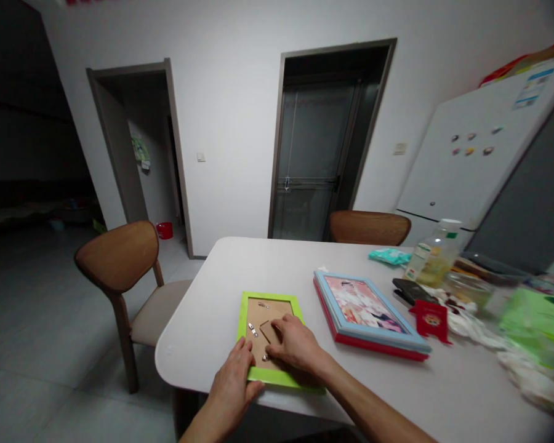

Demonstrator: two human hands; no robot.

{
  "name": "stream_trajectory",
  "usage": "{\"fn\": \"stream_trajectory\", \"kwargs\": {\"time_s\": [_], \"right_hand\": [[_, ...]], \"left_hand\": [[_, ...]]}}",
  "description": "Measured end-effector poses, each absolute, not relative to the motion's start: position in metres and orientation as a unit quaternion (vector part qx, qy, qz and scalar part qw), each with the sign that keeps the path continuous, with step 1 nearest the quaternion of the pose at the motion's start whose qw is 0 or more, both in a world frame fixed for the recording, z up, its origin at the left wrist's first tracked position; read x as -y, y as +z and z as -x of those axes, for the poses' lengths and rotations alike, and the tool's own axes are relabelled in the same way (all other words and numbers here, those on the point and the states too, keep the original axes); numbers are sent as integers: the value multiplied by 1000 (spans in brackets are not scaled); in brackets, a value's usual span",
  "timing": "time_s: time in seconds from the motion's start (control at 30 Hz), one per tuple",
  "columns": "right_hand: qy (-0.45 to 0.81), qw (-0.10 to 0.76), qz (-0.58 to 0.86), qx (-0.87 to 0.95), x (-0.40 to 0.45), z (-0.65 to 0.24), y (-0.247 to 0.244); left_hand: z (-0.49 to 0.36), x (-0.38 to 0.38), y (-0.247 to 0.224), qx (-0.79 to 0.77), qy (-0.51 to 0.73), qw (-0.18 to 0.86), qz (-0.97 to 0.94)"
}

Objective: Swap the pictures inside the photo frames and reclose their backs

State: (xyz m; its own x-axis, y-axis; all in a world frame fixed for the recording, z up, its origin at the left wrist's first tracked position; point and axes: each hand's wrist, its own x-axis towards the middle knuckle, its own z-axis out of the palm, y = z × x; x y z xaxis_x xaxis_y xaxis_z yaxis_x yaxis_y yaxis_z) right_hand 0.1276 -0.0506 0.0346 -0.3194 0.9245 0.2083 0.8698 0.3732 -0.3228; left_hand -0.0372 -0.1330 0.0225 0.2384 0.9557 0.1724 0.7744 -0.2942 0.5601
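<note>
A lime-green picture frame (245, 317) lies face down near the table's front edge, its brown backing board (279, 306) facing up. My left hand (231, 378) grips the frame's near left corner, fingers along the left side and thumb at the bottom rail. Over the board, my right hand (298, 346) has its fingers curled, thumb and forefinger close together; what they hold, if anything, is hidden. Beside them is a thin dark angular outline (264, 332) on the board. Small metal fittings (253, 330) sit on the board at the left, and another piece is by my right thumb.
Right of the green frame, a light-blue picture frame (373, 307) rests on a red one (341, 338). Farther right are a dark phone-like object (410, 290), a red packet (431, 320), a bottle (436, 252) and crumpled tissues. Chairs (120, 258) stand left and behind the table (277, 258).
</note>
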Motion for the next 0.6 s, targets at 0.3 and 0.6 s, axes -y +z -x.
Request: {"fn": "stream_trajectory", "kwargs": {"time_s": [0.3,0.6], "right_hand": [[120,194,552,802,58,-127,43],[96,251,530,804,65,-122,76]], "left_hand": [[33,134,18,-574,263,184,-753],[35,107,41,-503,525,436,-531]]}}
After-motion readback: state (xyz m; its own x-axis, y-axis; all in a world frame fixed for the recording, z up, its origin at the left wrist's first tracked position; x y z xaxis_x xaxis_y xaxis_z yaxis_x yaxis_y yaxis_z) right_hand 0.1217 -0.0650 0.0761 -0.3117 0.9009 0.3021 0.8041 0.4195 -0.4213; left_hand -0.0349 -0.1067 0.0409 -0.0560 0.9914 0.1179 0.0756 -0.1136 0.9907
